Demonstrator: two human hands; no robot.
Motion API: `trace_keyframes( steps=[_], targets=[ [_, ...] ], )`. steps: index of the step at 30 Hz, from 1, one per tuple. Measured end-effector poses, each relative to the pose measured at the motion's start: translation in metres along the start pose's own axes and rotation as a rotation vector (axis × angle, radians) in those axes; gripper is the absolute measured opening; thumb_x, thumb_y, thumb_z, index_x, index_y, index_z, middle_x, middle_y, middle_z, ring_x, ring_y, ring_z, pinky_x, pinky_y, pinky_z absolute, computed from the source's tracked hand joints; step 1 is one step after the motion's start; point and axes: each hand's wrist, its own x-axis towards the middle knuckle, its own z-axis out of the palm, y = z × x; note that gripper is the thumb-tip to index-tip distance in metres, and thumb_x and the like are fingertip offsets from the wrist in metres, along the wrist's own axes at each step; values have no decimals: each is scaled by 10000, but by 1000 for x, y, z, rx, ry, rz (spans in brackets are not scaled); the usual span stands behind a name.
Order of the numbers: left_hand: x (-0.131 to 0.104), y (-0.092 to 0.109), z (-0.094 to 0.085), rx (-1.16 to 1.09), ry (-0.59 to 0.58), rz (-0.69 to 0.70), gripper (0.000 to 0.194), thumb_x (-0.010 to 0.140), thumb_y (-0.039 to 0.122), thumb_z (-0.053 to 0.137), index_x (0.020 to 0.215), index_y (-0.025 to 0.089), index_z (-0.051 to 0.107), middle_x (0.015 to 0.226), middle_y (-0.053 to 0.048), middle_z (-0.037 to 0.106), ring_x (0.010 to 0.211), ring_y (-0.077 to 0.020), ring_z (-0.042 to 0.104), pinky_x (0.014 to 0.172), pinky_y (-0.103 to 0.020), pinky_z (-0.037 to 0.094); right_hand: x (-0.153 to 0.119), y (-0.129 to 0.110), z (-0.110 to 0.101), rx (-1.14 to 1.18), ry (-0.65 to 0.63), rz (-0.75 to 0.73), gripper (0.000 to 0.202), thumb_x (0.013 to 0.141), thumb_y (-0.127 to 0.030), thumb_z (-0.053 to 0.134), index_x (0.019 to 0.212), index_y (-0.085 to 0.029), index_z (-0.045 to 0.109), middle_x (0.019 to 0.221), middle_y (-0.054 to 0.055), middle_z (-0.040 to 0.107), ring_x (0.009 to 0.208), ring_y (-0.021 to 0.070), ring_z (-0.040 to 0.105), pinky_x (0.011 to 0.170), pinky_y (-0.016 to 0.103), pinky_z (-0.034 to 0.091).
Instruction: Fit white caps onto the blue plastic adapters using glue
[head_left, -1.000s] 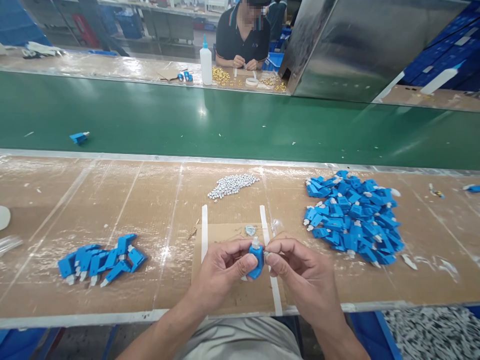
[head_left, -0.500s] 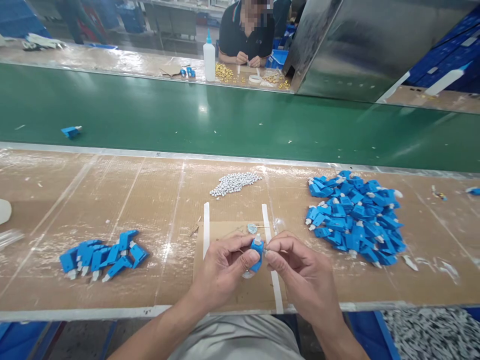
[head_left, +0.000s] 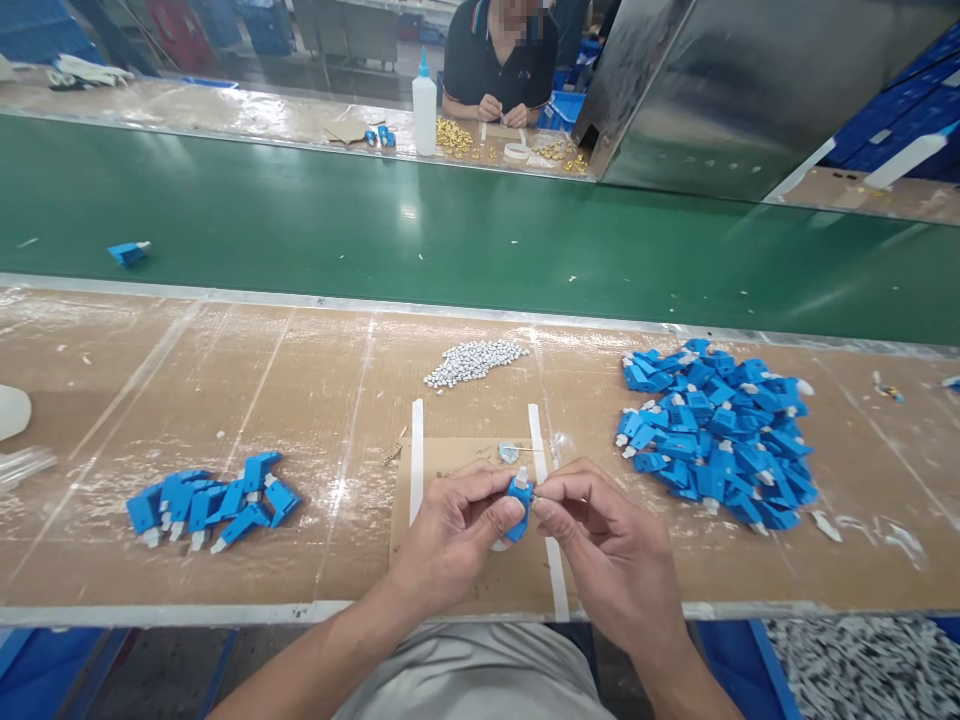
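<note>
Between thumb and fingers my left hand (head_left: 466, 525) grips a small blue plastic part (head_left: 519, 508) with a white tip pointing up. My right hand (head_left: 600, 525) is pinched closed against the right side of that part. Whatever sits in its fingertips is too small and covered to make out. Both hands are above a cardboard pad (head_left: 457, 455) edged with two white tape strips. A heap of small grey-white pieces (head_left: 476, 362) lies beyond them. To the right is a large pile of similar blue parts (head_left: 716, 435), and a smaller group of blue parts (head_left: 214, 500) lies left.
Past the cardboard-covered table (head_left: 330, 380) runs a green conveyor belt (head_left: 300, 220) carrying one blue part (head_left: 129, 252). Across it a person (head_left: 501, 60) works near a white bottle (head_left: 424, 110) and gold pieces (head_left: 454, 138). A bin of grey pieces (head_left: 862, 660) stands below right.
The view has shifted slightly. The blue part on the belt is a little farther left. My hands keep almost the same hold, with the right fingertips still against the blue part.
</note>
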Motion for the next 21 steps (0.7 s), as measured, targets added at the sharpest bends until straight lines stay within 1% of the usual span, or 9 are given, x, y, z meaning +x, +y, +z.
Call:
trace_keyframes(
  steps=[3,5,8,10,14,16,18,20,21],
  targets=[
    [-1,3,0,124,-2,68,206,981,278,551,883,155,684,858,-45,579,822,-162,535,740,-281,409,2,2,-3,62,-19,15,51,937,-207,666,907,-221,704,849,24,642,762,156,612,653,256,515],
    [0,6,0,170,-43,92,214,991,267,532,886,163,688,840,-37,577,817,-157,529,750,-280,402,5,5,-7,231,-62,82,62,906,-204,711,846,-215,700,796,13,636,711,141,604,599,232,519],
    [3,12,-1,157,-112,71,246,999,283,522,856,173,689,796,-19,547,800,-150,508,747,-277,389,12,12,-13,503,-119,191,144,846,-202,779,761,-203,662,746,-7,607,638,118,586,496,190,519],
    [6,15,-1,155,-131,57,260,998,294,523,833,171,682,780,-14,534,785,-148,496,736,-278,381,15,17,-15,601,-158,225,167,823,-204,801,745,-195,654,744,-10,596,603,107,585,449,174,516],
    [7,22,2,235,-140,75,276,1001,280,506,821,156,676,772,-22,554,789,-159,497,737,-294,376,18,25,-15,671,-212,254,189,804,-245,819,733,-185,654,764,-2,606,580,113,625,392,162,497],
    [5,27,3,263,-143,72,294,1000,281,497,805,152,674,771,-27,562,788,-163,505,734,-299,384,19,28,-13,686,-205,282,240,781,-295,838,711,-181,639,770,3,612,577,119,635,371,158,480],
    [9,33,0,251,-169,48,311,995,304,502,788,158,683,770,-27,573,776,-159,522,718,-291,404,21,30,-12,667,-184,319,294,762,-370,850,723,-181,629,719,-3,613,533,109,607,364,153,459],
    [28,39,-10,244,-174,-1,280,967,349,549,829,171,714,801,-30,619,776,-159,563,706,-281,437,23,32,-14,619,-108,363,336,762,-444,840,776,-188,621,633,-25,596,465,85,544,359,138,414],
    [46,42,-18,276,-141,-28,255,949,367,574,881,178,732,835,-35,654,780,-163,589,702,-280,454,24,33,-16,587,-54,379,352,774,-474,822,796,-192,612,592,-38,577,439,75,508,356,130,382]
  ],
)
